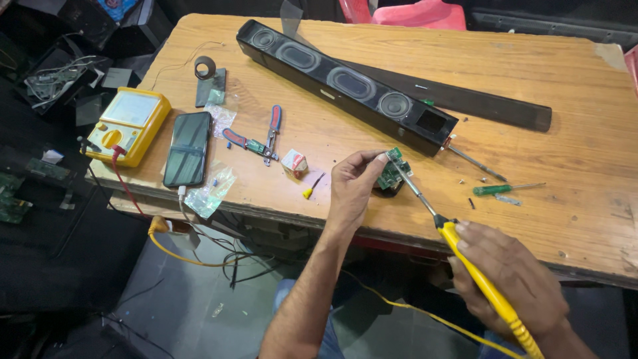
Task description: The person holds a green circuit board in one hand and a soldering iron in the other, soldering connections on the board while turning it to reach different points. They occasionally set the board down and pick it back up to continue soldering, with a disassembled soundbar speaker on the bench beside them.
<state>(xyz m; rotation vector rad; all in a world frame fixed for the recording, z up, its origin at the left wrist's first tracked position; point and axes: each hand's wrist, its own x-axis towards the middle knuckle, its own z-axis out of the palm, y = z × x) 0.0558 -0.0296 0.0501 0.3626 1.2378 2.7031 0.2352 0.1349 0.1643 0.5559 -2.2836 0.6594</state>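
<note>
Circuit board, green, pinched in left hand; right hand grips yellow soldering iron, tip seemingly touching it.

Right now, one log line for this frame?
left hand: pinches green circuit board | right hand: grips yellow soldering iron, tip at board | black speaker bar: opened, on wooden table

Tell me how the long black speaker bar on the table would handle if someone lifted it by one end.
The speaker bar looks rigid, so it likely would not sag. Being long, it would probably swing and feel end-heavy. Its front cover lies off, leaving the speaker cones exposed and perhaps easy to dent.
</note>
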